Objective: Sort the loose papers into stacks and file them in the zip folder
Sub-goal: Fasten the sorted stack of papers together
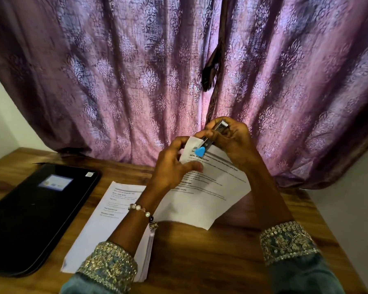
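Embroidered sleeves (106, 266) frame the near desk (200, 262) edge. By the left edge lies the zip folder (30, 219), closed; beside it sits the paper stack (106, 225). Left hand (174, 164) pinches the lifted sheets' (210, 187) top corner; right hand (227, 139) grips a stapler (216, 134). Misaligned sheets could staple crooked. Legible: "INITIAL SCENE SETUP"; the rest blurs.

- The left hand (174, 164) is reaching forward over the table, fingers curled and thumb pinching the sheet's upper corner.
- The right hand (227, 141) is raised just beside it, fingers wrapping around a small metal stapler.
- Both forearms are extending forward, converging.
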